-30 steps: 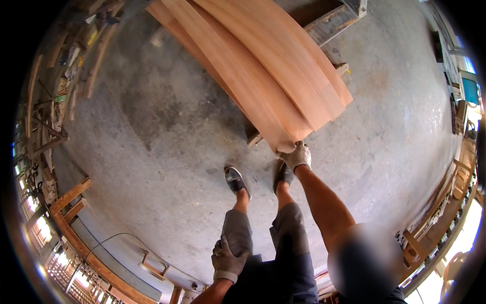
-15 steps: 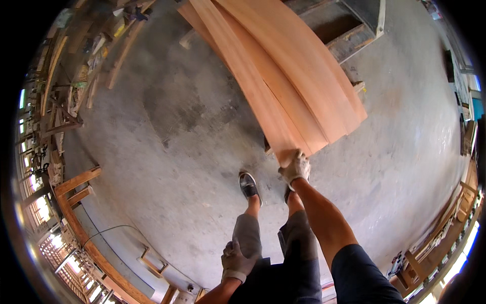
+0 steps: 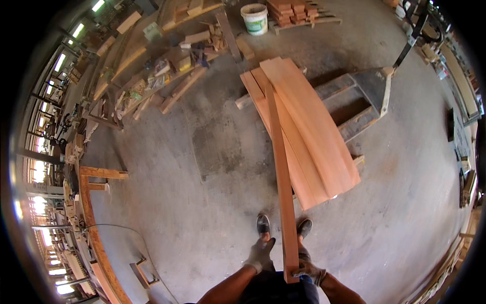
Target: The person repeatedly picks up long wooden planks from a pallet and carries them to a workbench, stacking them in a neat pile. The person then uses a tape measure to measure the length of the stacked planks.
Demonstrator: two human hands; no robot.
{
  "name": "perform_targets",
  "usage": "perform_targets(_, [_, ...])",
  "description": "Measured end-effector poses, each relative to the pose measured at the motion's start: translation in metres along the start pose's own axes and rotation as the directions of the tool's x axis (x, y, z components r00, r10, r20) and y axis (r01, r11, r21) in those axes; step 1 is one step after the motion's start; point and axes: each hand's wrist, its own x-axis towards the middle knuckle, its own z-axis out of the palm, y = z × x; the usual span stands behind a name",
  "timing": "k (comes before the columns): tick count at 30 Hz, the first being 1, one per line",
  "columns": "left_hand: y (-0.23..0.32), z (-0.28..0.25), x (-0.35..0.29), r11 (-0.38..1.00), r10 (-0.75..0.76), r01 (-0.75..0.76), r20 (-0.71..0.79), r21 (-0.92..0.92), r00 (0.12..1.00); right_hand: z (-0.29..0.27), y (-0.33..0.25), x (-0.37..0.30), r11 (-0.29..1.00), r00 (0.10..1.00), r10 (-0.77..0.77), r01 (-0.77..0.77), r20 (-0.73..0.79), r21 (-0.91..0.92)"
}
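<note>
A long reddish wooden board [image 3: 283, 187] runs from close to my body out over a stack of similar boards [image 3: 316, 147]. It is turned partly on edge. My right hand [image 3: 311, 270], in a pale work glove, is closed around its near end. My left hand [image 3: 260, 255], also gloved, hangs just left of the board with its thumb apart from the fingers, and it appears to hold nothing. The stacked boards lie fanned out, their near ends uneven.
Right of the stack is a dark metal pallet truck [image 3: 367, 96]. A white bucket [image 3: 254, 19] and a pallet of cut wood [image 3: 304, 14] stand at the back. Scrap timber [image 3: 177, 66] lies far left. An orange-brown wooden frame [image 3: 91, 223] and a cable [image 3: 139, 234] lie at left.
The board in my right hand has come up and back toward my body, turning from flat to partly on edge. My left hand has moved from my thigh toward the board. The view has shifted.
</note>
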Motion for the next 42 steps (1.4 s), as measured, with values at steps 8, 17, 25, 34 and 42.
perform_targets(8, [0.16,-0.072,-0.034,0.204,-0.02,0.463,0.47,-0.862,0.883,0.068,-0.049,-0.053,0.713,0.985,-0.142,0.033,0.098,0.7])
perform_targets(17, [0.112,-0.147,-0.063,0.002,0.062,0.444,0.443,-0.896,0.894,0.105,-0.071,0.002,0.858,0.999,0.029,-0.033,0.016,0.513])
perform_targets(25, [0.012,-0.199,-0.134,0.558,-0.143,0.285,0.247,-0.78,0.958,0.169,-0.137,0.044,0.881,0.972,0.152,-0.216,0.18,0.421])
perform_targets(34, [0.027,-0.22,-0.238,0.943,-0.279,0.287,-0.071,0.168,0.958,0.19,-0.17,0.075,0.957,0.968,0.243,-0.228,-0.065,0.181])
perform_targets(42, [0.103,-0.174,-0.306,0.796,-0.445,0.497,-0.223,0.345,0.867,0.132,-0.161,0.139,0.957,0.883,0.227,-0.281,-0.41,-0.075])
